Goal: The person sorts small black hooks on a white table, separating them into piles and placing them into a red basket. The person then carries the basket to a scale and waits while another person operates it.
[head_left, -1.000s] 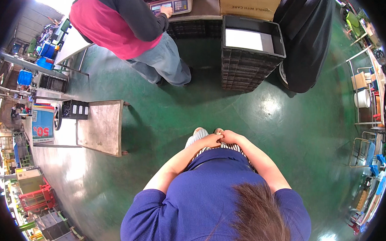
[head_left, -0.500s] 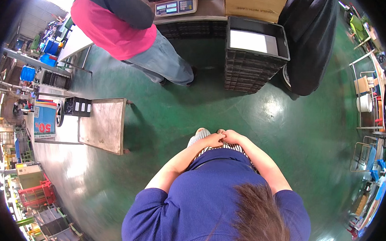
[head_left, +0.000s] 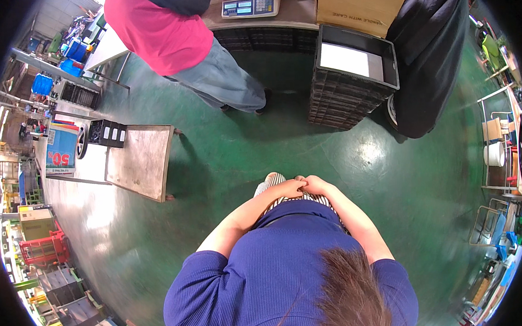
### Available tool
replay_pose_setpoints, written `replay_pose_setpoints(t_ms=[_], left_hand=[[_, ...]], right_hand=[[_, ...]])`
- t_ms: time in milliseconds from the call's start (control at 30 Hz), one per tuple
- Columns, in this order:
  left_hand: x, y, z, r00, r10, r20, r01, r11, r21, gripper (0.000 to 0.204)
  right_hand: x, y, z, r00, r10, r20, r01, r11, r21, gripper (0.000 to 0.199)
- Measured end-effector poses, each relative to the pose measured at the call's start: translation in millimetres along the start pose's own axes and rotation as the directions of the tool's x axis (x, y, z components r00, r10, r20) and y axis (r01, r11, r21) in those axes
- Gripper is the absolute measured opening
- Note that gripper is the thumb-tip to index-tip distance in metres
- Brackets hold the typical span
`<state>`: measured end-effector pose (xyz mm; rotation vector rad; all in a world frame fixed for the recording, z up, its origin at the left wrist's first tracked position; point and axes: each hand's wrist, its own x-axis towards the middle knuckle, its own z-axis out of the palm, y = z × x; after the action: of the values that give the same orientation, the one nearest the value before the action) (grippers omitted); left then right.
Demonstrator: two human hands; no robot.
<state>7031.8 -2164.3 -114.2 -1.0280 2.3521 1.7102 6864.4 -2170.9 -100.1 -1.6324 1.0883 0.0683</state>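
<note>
In front of my waist, over striped trousers (head_left: pixel 269 185), my left hand (head_left: pixel 291 188) and my right hand (head_left: pixel 315 185) meet with bent, closed fingers. Their fingers touch one another. Anything small inside them is hidden. Both forearms hang down in front of my blue top, away from the furniture. Straight ahead, a stack of black plastic crates (head_left: pixel 343 101) stands on the floor, with a white sheet-like piece (head_left: pixel 344 60) inside the top one.
Ahead, a person in a pink top (head_left: pixel 162 36) stands by a bench with a weighing scale (head_left: pixel 251 6). A cardboard box (head_left: pixel 356 10) sits behind the crates, and dark-clothed person (head_left: pixel 434 68) is beside them. A low table (head_left: pixel 138 159) stands left. Shelving (head_left: pixel 493 135) lines the right.
The view has turned slightly, so the bench, box and crates sit further right in it. My hands stay together at my waist.
</note>
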Motion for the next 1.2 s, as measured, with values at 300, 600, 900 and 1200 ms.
replay_pose_setpoints(t_ms=[300, 600, 900, 1200], left_hand=[[1, 9, -4, 0.999, -0.031, 0.014, 0.031, 0.999, 0.024, 0.038], [3, 2, -3, 0.997, -0.061, 0.051, 0.060, 0.998, 0.021, 0.043], [-5, 29, -17, 0.997, -0.043, 0.065, 0.040, 0.998, 0.056, 0.044], [-6, 23, -12, 0.994, -0.092, 0.057, 0.080, 0.980, 0.183, 0.049]], right_hand=[[2, 7, 0, 1.000, 0.019, 0.003, -0.019, 0.999, 0.047, 0.028], [5, 14, 5, 1.000, -0.011, -0.016, 0.011, 0.999, 0.048, 0.025], [3, 14, 3, 0.999, -0.014, -0.035, 0.013, 1.000, -0.006, 0.022], [-9, -12, -7, 1.000, 0.017, -0.024, -0.016, 1.000, 0.023, 0.023]])
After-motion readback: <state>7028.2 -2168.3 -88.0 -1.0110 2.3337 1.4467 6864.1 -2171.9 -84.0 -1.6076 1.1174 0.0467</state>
